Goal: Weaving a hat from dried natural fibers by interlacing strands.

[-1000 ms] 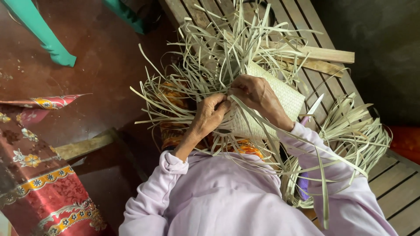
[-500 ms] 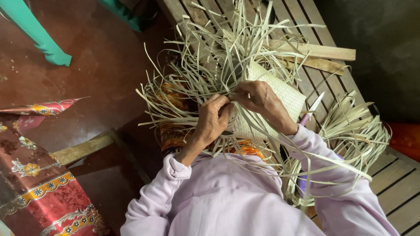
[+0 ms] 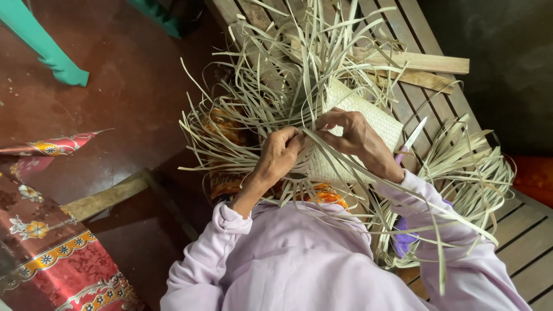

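Woven mat [image 3: 368,124] of pale palm strips sat at the centre of the frame, resting on your lap and partly on the slatted wooden bench [image 3: 426,34], and both of your hands were on it. Your left hand [image 3: 279,155] was curled nearly closed at the mat's left edge, its fingertips pinching a loose strip [image 3: 322,144] that ran across toward the other hand. Your right hand [image 3: 357,138] lay on top of the woven panel with its fingers bent, pressing the weave down and gripping the same run of strips where the two hands met. Around both hands the unwoven strip ends [image 3: 276,75] fanned out upward and to the left in a loose tangle. Just right of your right wrist a small blade with a purple handle [image 3: 412,138] lay on the bench slats. Farther right, a second bundle of loose strips [image 3: 466,161] curved over the bench near your right sleeve. Two flat wooden slats [image 3: 426,60] lay crosswise at the upper right. In the lower left of the frame was a red patterned cloth [image 3: 46,247], and in the upper left a teal chair leg [image 3: 46,49] stood on the reddish floor [image 3: 115,86].
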